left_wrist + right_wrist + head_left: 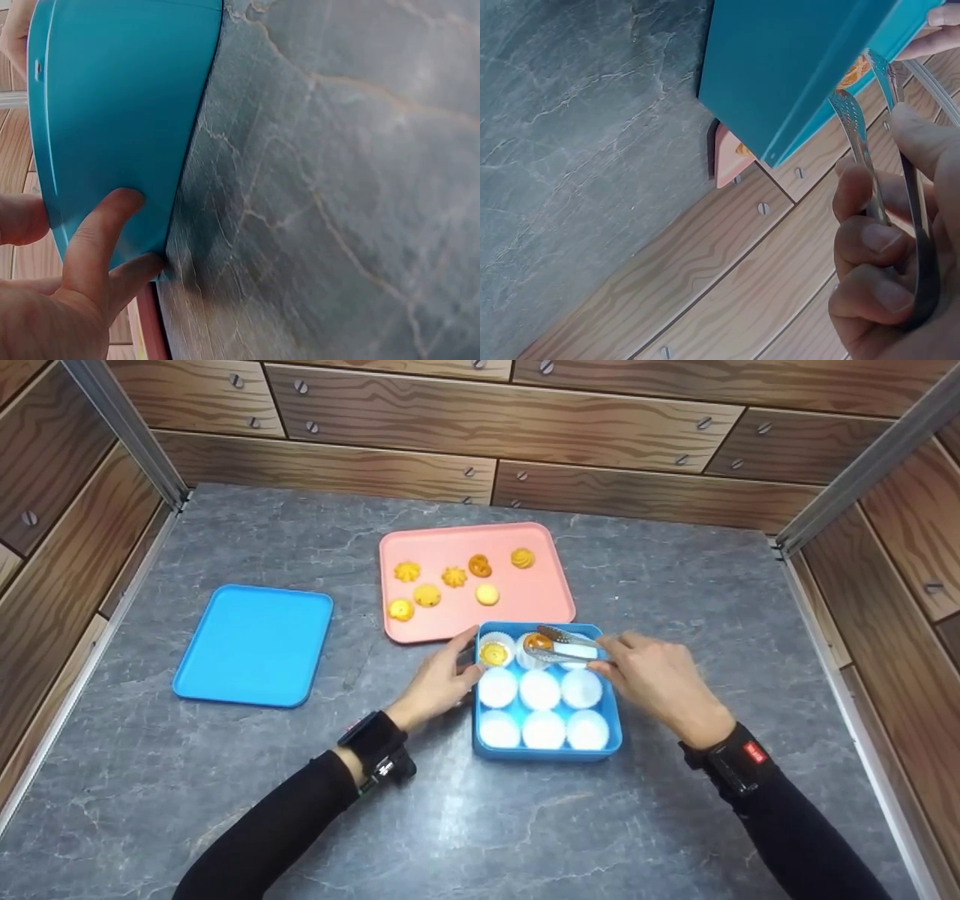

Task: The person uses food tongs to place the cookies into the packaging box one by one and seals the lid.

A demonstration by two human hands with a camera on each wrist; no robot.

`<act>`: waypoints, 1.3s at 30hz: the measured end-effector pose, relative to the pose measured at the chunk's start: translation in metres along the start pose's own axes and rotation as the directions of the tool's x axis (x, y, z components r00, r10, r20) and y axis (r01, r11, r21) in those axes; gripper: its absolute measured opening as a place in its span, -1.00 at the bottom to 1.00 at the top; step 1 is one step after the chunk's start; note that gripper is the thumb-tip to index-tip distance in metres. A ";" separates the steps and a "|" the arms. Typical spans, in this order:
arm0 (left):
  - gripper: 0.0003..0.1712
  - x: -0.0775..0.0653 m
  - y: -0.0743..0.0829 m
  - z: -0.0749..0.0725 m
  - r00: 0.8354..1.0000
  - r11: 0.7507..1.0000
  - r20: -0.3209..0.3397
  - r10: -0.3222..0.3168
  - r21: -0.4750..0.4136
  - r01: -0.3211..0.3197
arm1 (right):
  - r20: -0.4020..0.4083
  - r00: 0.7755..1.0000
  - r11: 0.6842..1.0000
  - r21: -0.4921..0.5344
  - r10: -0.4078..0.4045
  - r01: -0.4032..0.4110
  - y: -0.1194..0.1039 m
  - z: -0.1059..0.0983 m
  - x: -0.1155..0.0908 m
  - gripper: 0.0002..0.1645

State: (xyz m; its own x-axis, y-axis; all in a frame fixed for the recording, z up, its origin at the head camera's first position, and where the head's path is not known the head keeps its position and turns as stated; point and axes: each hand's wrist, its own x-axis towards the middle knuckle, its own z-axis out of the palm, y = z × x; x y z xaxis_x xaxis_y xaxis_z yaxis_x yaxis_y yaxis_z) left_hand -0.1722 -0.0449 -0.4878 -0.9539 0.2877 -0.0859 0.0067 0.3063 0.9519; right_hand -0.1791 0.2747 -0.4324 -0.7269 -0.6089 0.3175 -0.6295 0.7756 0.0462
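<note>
A blue box (547, 751) holds rows of white paper cups (540, 690). My left hand (439, 679) rests against its left side, fingertips on the outer wall near the far corner. In the left wrist view, fingers (90, 255) press on the blue wall, one fingertip up at the rim. My right hand (660, 679) grips metal tongs (568, 655) with perforated tips. Between those tips is a small glossy brown pastry (538, 642), over the far row's middle cup. A yellow pastry (493, 653) sits in the far left cup.
Just behind the box lies a pink tray (450, 628) bearing several small pastries, among them a pretzel-shaped one (480, 565) and a swirled one (523, 558). A flat blue lid (255, 646) lies to the left on the grey marbled table. Wood-patterned walls (390, 465) enclose the surface.
</note>
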 end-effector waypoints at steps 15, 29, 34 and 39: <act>-0.21 0.000 -0.001 0.000 1.000 1.000 0.003 0.001 0.004 -0.001 | 0.042 0.999 0.998 -0.061 -0.010 0.013 -0.008 0.007 0.006 -0.54; -0.19 0.001 0.000 0.001 1.000 1.000 0.006 -0.012 0.010 0.012 | 0.068 0.998 0.998 -0.064 -0.018 0.022 -0.008 0.008 0.009 -0.49; -0.20 0.000 -0.001 0.001 1.000 1.000 -0.004 0.007 0.013 -0.007 | 0.069 0.998 0.999 -0.052 0.000 0.003 -0.007 0.005 0.008 -0.46; -0.20 0.001 -0.002 0.000 1.000 1.000 0.000 -0.007 0.003 0.007 | 0.070 0.997 1.000 -0.020 0.023 -0.022 -0.005 0.001 0.006 -0.46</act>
State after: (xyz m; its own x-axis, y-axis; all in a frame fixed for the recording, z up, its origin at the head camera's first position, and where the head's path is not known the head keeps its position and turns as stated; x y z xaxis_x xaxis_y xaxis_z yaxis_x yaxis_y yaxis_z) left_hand -0.1737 -0.0453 -0.4899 -0.9540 0.2854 -0.0922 0.0012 0.3111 0.9504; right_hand -0.1811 0.2671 -0.4315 -0.7587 -0.6012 0.2510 -0.6082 0.7917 0.0579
